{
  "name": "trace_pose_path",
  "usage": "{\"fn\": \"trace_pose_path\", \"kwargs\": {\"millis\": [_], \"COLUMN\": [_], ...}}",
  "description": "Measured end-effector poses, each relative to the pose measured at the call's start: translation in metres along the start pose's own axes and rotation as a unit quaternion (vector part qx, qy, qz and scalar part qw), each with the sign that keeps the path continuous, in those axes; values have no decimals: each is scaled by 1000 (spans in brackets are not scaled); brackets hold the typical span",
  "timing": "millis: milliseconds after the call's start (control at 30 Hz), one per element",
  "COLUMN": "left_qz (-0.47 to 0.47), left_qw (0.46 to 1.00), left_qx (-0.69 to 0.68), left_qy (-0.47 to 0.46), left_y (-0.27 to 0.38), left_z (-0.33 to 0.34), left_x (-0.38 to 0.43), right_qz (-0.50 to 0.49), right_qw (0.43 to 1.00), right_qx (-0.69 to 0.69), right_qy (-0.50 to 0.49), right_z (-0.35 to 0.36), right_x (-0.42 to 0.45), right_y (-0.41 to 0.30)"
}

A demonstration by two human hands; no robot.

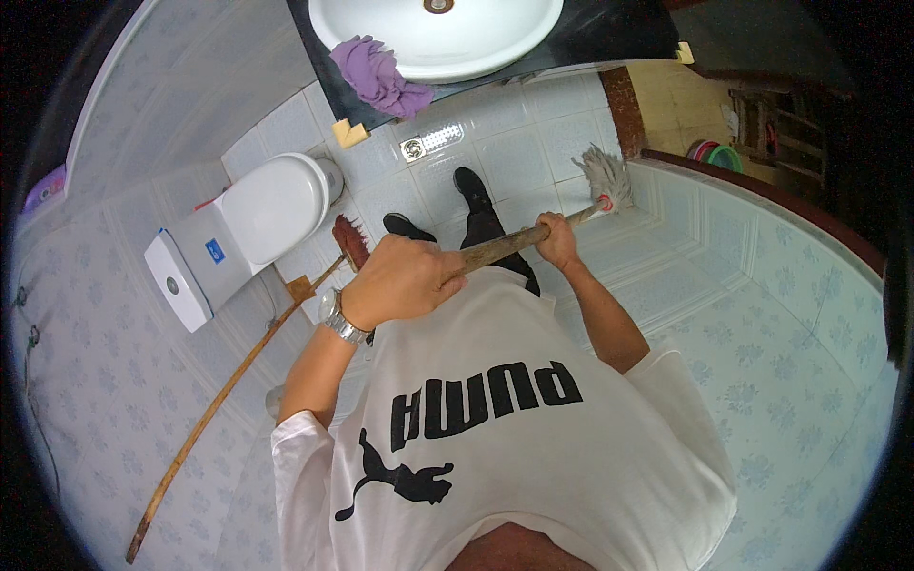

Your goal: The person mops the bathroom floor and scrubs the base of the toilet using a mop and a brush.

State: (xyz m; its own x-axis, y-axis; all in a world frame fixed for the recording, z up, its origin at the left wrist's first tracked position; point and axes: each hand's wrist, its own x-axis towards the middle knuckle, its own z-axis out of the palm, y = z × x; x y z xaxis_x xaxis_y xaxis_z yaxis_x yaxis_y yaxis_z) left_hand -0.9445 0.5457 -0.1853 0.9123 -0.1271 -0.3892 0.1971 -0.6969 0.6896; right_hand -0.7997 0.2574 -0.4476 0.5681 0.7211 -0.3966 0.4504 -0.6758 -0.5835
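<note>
A string mop with grey strands [605, 171] rests on the tiled floor by the right wall. Its wooden handle [503, 247] slants up across the front of my body. My left hand [407, 278], wearing a metal wristwatch [331, 308], is wrapped around the upper end of the handle and hides its tip. Lower down, nearer the mop head, my right hand [559, 239] grips the same handle. A red ring [606, 203] sits where the strands meet the wood.
A white toilet [278, 207] with its lid down stands at left. Beside it leans a brush with reddish-brown bristles [348, 235] and a long wooden handle [214, 407]. Ahead, a purple cloth [378, 75] hangs over a black counter [607, 36] holding a white washbasin [493, 50]. A floor drain [413, 149] lies below.
</note>
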Motion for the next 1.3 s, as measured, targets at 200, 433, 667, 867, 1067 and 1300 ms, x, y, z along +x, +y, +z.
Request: {"fn": "trace_pose_path", "kwargs": {"millis": [200, 433, 667, 867, 1067, 1300], "left_qz": [-43, -129, -172, -241, -313, -398], "left_qw": [996, 974, 929, 916, 918, 872], "left_qx": [-28, -15, 15, 42, 44, 5], "left_qy": [79, 184, 328, 318, 240, 285], "left_y": [4, 10, 18, 32, 36, 49], "left_z": [-21, -44, -46, -26, -17, -6], "left_x": [-19, -90, -187, -268, -341, -420], "right_qz": [-20, -62, -214, -298, -337, -372], "right_qw": [999, 997, 976, 947, 918, 872], "right_qx": [44, 37, 47, 94, 140, 44], "right_qy": [-20, -29, -13, -75, -155, -314], "right_z": [7, 12, 52, 106, 165, 204], "right_x": [11, 46, 60, 51, 22, -13], "right_y": [-41, -123, -222, -294, -344, -408]}}
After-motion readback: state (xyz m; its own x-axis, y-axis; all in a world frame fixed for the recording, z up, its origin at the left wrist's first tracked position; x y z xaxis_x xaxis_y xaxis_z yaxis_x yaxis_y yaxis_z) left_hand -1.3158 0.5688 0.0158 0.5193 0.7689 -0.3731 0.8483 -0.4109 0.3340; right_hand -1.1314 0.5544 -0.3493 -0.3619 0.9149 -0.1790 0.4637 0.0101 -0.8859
